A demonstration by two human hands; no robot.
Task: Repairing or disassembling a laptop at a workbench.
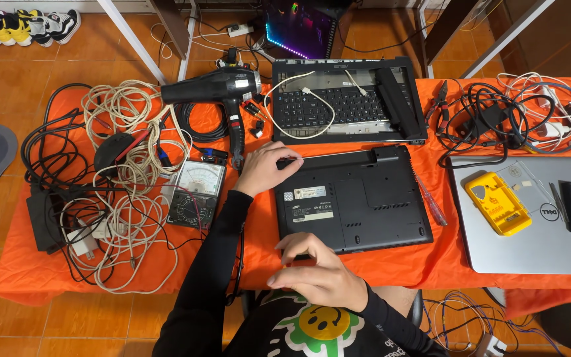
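Laptop [358, 201], black and turned underside up, is lying near the middle of the table [28, 264], which is covered in orange cloth. One left hand [267, 168] is resting on the far left corner of this laptop, its fingers curled against the rear edge; the grip is partly closed, and whether it is pinching anything cannot be told. One right hand [318, 274] is hovering at the near edge of the same laptop, its fingers loosely bent and holding nothing visible.

Three laptop units are showing in total: the black one, one opened keyboard chassis [345, 102] lying just behind it with a white cable across its keys, and one silver closed laptop [530, 218] sitting to the right. One yellow bit case [497, 201] is lying on the silver lid. One black hair dryer [216, 86] is standing beside the chassis. One analog multimeter [193, 192] is lying just left of the left hand, touching a heap of white cables [130, 165]. One red-handled screwdriver [431, 201] is lying along the black laptop's right edge.
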